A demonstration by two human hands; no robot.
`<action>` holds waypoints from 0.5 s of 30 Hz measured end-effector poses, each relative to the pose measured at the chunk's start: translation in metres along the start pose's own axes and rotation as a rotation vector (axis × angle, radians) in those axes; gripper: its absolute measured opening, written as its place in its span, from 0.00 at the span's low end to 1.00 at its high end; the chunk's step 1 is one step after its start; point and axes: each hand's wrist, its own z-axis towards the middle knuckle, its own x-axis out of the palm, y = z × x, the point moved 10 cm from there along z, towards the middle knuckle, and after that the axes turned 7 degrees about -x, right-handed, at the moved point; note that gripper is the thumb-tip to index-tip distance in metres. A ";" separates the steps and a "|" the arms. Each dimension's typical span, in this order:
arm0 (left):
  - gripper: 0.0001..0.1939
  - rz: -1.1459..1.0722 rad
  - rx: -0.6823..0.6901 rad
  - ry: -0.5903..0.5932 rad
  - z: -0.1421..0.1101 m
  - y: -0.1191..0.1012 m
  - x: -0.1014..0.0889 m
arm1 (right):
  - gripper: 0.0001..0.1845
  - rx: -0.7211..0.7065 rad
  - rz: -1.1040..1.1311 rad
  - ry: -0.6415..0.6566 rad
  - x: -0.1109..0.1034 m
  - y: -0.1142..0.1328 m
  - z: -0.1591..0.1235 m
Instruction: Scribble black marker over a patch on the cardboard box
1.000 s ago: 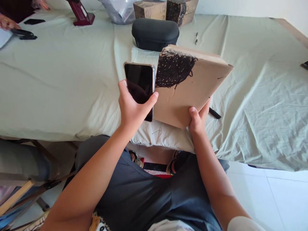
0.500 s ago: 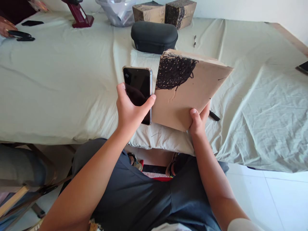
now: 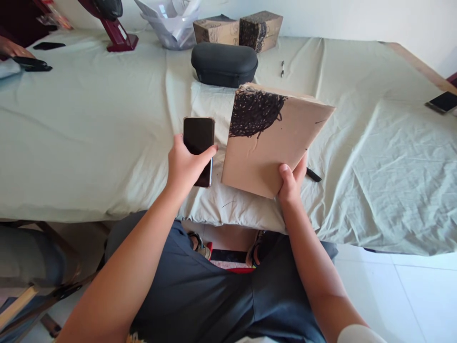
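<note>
My left hand (image 3: 183, 165) is wrapped round a black smartphone (image 3: 198, 138) with a dark screen, held low over the cloth-covered table (image 3: 89, 133). My right hand (image 3: 291, 181) grips the near corner of a flat cardboard box (image 3: 274, 136), thumb on top. The box is tilted up towards me and has a patch of black scribble at its upper left. A black pen (image 3: 313, 175) lies on the cloth just beside my right hand, partly hidden by the box.
A black zip case (image 3: 224, 64) sits behind the box, two scribbled cardboard boxes (image 3: 237, 29) and a plastic bag (image 3: 171, 21) further back. Small pen (image 3: 282, 68) mid-table. Another phone (image 3: 442, 101) at far right. Another person's hand (image 3: 12, 47) and dark gadgets at far left.
My left hand has lowered the phone towards the table and tipped it flatter. The box has stayed in my right hand, shifting slightly left.
</note>
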 end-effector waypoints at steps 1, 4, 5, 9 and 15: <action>0.24 0.072 0.003 0.017 0.003 0.000 0.003 | 0.44 0.006 0.000 -0.002 0.000 0.000 0.000; 0.27 0.309 0.044 0.052 0.011 -0.001 0.014 | 0.46 0.020 -0.007 0.003 0.001 0.001 0.001; 0.29 0.382 0.054 0.065 0.013 0.000 0.020 | 0.46 0.020 -0.010 0.003 0.001 0.001 0.002; 0.45 0.590 0.081 0.082 0.018 0.001 0.040 | 0.45 0.010 -0.027 -0.004 0.001 0.004 0.004; 0.42 0.705 0.036 0.105 0.024 0.006 0.058 | 0.42 0.005 -0.010 0.005 0.000 0.002 0.002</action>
